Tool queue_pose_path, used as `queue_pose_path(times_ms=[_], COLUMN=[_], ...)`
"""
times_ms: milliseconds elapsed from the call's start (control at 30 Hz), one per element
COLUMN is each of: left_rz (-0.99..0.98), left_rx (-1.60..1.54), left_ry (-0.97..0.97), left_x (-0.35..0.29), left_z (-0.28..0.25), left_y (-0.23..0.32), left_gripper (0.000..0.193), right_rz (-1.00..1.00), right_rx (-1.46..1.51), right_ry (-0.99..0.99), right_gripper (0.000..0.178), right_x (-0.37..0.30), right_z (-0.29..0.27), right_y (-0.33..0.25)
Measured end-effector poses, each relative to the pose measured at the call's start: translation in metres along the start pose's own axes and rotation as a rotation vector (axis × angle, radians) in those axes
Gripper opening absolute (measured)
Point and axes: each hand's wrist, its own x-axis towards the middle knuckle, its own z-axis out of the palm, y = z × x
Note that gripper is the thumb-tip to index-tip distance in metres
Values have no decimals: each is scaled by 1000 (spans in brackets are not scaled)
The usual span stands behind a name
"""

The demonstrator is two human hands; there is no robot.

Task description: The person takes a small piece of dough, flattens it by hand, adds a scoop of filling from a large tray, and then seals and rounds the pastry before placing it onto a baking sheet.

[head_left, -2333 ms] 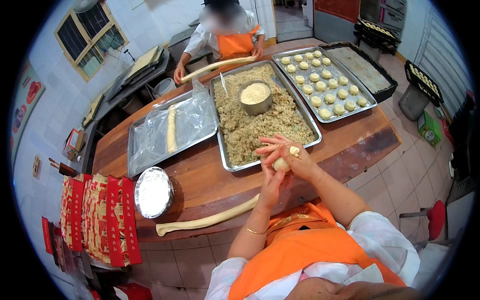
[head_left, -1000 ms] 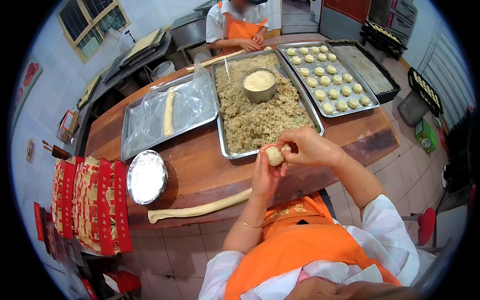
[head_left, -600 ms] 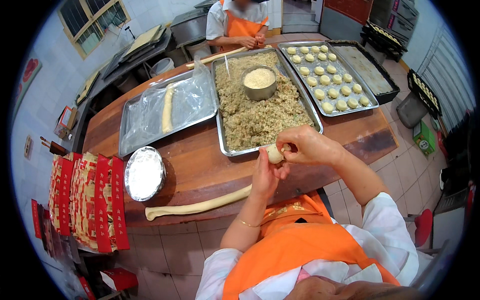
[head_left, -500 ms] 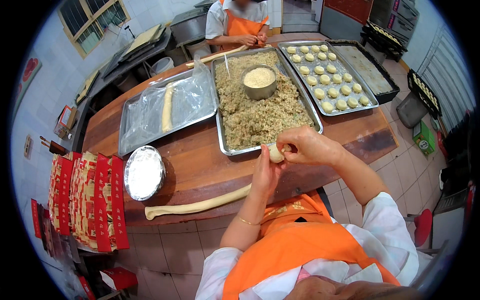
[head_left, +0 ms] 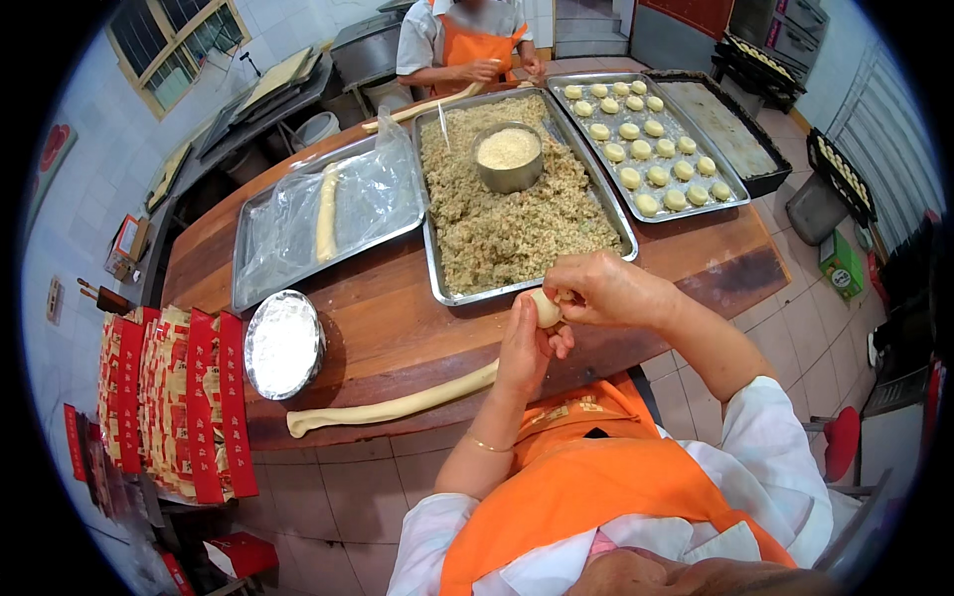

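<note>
A small pale ball of dough (head_left: 546, 309) is held between my two hands, just off the near edge of the filling tray. My left hand (head_left: 525, 346) cups it from below and the left. With fingers bent and pinched at its top and right side, my right hand (head_left: 608, 288) grips the same ball. Beyond them lies a metal tray (head_left: 477, 296) heaped with crumbly brownish filling (head_left: 517, 233). A round metal bowl (head_left: 512, 177) of pale crumbs sits on that filling. Along the table's near edge stretches a long dough rope (head_left: 397, 406), passing behind my left forearm.
Left on the wooden table (head_left: 388, 343) stand a bowl of white flour (head_left: 283, 345) and a tray (head_left: 241, 268) holding plastic film and a dough strip (head_left: 327, 214). At right, a tray (head_left: 711, 209) carries rows of dough rounds. Across the table a person in an orange apron (head_left: 467, 48) works.
The whole view has shifted slightly. My left fingers now show spread below the dough ball, still held in both hands. The co-worker's hands have moved farther apart.
</note>
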Motion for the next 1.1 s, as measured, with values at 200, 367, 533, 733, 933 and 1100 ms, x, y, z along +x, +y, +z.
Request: queue_pose_path(times_ms=[200,367,533,733,933,1100], left_rz=[-74,-164,-206,-140,-7,143], left_rx=[108,90,173,420,1075,1494], left_ry=[49,-53,-107,-143,-90,-175], left_x=[5,8,-1,-10,-17,-18], left_z=[-1,-21,1,-7,-6,-36], left_y=[0,-4,11,-4,-32,-69], left_gripper=[42,41,40,50,46,48], right_rz=[-34,-74,-131,105,489,556], right_rx=[-40,-100,-253,565,372,-298], right_ry=[-59,-69,-120,274,587,519], right_gripper=[15,19,24,25,20,31], right_x=[-5,-11,-23,-51,-108,-167], right_z=[-1,-1,-4,26,51,78], right_y=[0,0,7,35,81,128])
